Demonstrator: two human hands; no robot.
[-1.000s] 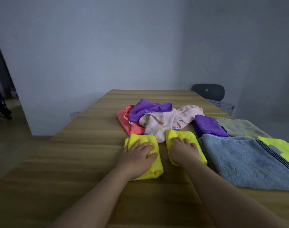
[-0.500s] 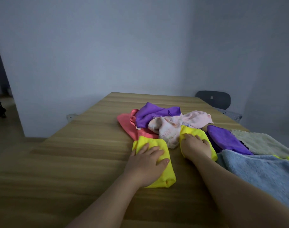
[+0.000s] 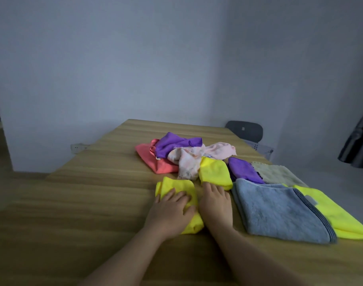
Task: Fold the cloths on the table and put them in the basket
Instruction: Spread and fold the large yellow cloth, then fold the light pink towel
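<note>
A folded yellow cloth (image 3: 177, 187) lies on the wooden table (image 3: 98, 195), and my left hand (image 3: 169, 210) presses flat on it with fingers spread. My right hand (image 3: 215, 203) lies flat on the table right beside it, fingertips touching the near edge of a second folded yellow cloth (image 3: 214, 172). Behind them is a loose heap: a coral cloth (image 3: 153, 159), a purple cloth (image 3: 174, 142) and a pale pink cloth (image 3: 193, 159). No basket is in view.
To the right lie a folded grey-blue towel (image 3: 279, 211) over a bright yellow cloth (image 3: 329, 215), another purple cloth (image 3: 244, 170) and a beige cloth (image 3: 279, 174). A dark chair (image 3: 245, 131) stands past the table's far right corner.
My right hand has slid back off the second yellow cloth toward me and now rests beside my left hand. My left hand stays pressed on its cloth. The camera view has shifted.
</note>
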